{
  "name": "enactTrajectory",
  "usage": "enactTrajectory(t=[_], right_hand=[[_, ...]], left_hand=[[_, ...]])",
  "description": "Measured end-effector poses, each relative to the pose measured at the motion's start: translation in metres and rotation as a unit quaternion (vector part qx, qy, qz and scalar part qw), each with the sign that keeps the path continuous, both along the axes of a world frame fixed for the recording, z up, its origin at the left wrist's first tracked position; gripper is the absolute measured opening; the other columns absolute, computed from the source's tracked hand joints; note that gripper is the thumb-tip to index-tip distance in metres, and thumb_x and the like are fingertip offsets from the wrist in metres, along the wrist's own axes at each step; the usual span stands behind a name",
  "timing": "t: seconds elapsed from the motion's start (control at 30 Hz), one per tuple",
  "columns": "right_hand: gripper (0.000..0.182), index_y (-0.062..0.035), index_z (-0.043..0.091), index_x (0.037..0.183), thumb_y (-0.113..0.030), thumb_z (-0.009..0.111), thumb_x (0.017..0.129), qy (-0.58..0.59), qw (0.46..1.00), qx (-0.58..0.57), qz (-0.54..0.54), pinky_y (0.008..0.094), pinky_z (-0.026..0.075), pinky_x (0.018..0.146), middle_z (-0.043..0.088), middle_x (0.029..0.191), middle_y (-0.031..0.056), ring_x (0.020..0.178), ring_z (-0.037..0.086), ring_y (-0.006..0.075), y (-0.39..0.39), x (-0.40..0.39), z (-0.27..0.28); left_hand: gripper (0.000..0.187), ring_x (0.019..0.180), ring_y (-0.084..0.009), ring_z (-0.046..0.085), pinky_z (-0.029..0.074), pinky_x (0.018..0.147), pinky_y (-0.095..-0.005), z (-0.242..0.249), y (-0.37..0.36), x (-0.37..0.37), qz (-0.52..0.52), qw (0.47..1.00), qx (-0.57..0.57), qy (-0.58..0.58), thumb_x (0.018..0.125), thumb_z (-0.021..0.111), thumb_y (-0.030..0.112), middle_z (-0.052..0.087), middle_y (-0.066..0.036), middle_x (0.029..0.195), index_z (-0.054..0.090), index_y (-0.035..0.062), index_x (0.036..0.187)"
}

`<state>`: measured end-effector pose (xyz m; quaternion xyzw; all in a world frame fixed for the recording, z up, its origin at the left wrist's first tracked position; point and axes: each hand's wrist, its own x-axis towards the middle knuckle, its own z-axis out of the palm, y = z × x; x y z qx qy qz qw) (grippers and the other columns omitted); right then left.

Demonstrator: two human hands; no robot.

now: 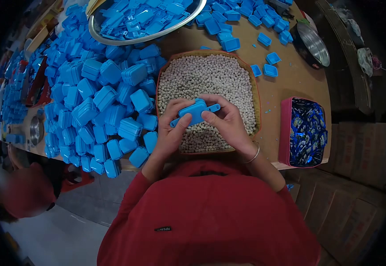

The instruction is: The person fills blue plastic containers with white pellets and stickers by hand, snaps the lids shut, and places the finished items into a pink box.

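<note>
Between my two hands is a small blue plastic case (193,111), with a flat tab sticking out at each end. My left hand (174,122) is closed on its left side, thumb on the face. My right hand (225,119) grips the right side, thumb pressed near the right tab. Both hands are above a shallow tray (258,99) filled with small pale round beads (210,73). To the left, a large heap of closed blue cases (108,99) reaches almost to my left wrist. The underside of the held case is hidden.
A big metal basin (146,41) of flat blue parts stands at the back. Open blue case halves (230,44) lie back right, near a steel bowl (315,42). A pink box (286,133) holds shiny blue pieces. Another person (29,190) is at left; cardboard boxes (350,146) stand right.
</note>
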<state>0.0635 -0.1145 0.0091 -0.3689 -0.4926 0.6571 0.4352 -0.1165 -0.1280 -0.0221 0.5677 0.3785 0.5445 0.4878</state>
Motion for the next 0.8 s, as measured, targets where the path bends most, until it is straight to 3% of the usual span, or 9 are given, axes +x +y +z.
enactTrajectory(t=[0.2, 0.3, 0.5, 0.57, 0.67, 0.73, 0.8], right_hand=[[0.040, -0.0019, 0.052, 0.124, -0.015, 0.064, 0.089, -0.039, 0.999, 0.027, 0.023, 0.0250, 0.047, 0.084, 0.057, 0.106, 0.0041, 0.096, 0.055, 0.0103, 0.002, 0.003, 0.004], [0.038, -0.0028, 0.055, 0.122, -0.010, 0.065, 0.087, -0.012, 1.000, 0.002, 0.003, 0.0213, 0.047, 0.075, 0.057, 0.102, 0.0023, 0.089, 0.053, 0.0067, 0.003, 0.003, -0.002], [0.043, -0.0016, 0.051, 0.126, -0.008, 0.065, 0.086, 0.024, 1.000, 0.001, 0.017, 0.0259, 0.048, 0.081, 0.054, 0.113, 0.0060, 0.098, 0.055, 0.0106, -0.006, -0.003, 0.010], [0.048, -0.0009, 0.049, 0.127, -0.007, 0.066, 0.083, -0.048, 0.996, 0.079, -0.014, 0.0294, 0.048, 0.084, 0.053, 0.116, 0.0098, 0.102, 0.056, 0.0164, -0.007, -0.003, 0.008], [0.056, -0.0006, 0.046, 0.129, -0.005, 0.067, 0.078, -0.190, 0.958, 0.213, -0.033, 0.0347, 0.047, 0.087, 0.053, 0.117, 0.0154, 0.105, 0.056, 0.0264, -0.007, -0.001, 0.016], [0.063, -0.0013, 0.042, 0.131, -0.002, 0.066, 0.073, -0.257, 0.926, 0.276, -0.018, 0.0398, 0.046, 0.088, 0.052, 0.116, 0.0200, 0.105, 0.055, 0.0360, -0.008, 0.001, 0.016], [0.061, -0.0013, 0.042, 0.129, -0.001, 0.066, 0.073, -0.265, 0.918, 0.294, -0.031, 0.0397, 0.046, 0.087, 0.053, 0.115, 0.0195, 0.104, 0.055, 0.0359, -0.011, -0.002, 0.016]], left_hand=[[0.032, 0.103, -0.0187, 0.054, 0.046, 0.083, -0.0292, 0.009, -0.005, 0.002, -0.001, 0.999, 0.019, 0.042, 0.089, 0.061, 0.018, 0.052, -0.010, 0.115, 0.060, 0.0056, 0.118], [0.031, 0.104, -0.0186, 0.054, 0.046, 0.083, -0.0289, 0.009, -0.008, 0.003, 0.002, 0.999, 0.015, 0.037, 0.089, 0.060, 0.017, 0.052, -0.010, 0.116, 0.060, 0.0052, 0.118], [0.036, 0.107, -0.0172, 0.053, 0.045, 0.086, -0.0282, 0.010, -0.005, 0.002, -0.006, 0.998, -0.047, -0.033, 0.089, 0.061, 0.018, 0.051, -0.010, 0.121, 0.056, 0.0038, 0.122], [0.039, 0.107, -0.0176, 0.053, 0.045, 0.087, -0.0293, 0.023, -0.008, 0.006, -0.022, 0.993, -0.109, -0.032, 0.089, 0.062, 0.019, 0.050, -0.010, 0.123, 0.054, 0.0032, 0.124], [0.048, 0.105, -0.0201, 0.055, 0.045, 0.085, -0.0316, 0.023, -0.003, 0.006, -0.049, 0.996, -0.029, 0.064, 0.087, 0.064, 0.022, 0.053, -0.013, 0.120, 0.048, 0.0033, 0.129], [0.050, 0.101, -0.0217, 0.057, 0.046, 0.084, -0.0330, 0.028, 0.003, 0.000, -0.086, 0.989, -0.041, 0.113, 0.085, 0.065, 0.023, 0.055, -0.014, 0.114, 0.049, 0.0022, 0.128], [0.051, 0.097, -0.0226, 0.058, 0.046, 0.082, -0.0338, 0.032, 0.007, -0.001, -0.091, 0.985, -0.018, 0.148, 0.083, 0.067, 0.024, 0.057, -0.015, 0.108, 0.050, 0.0013, 0.125]])
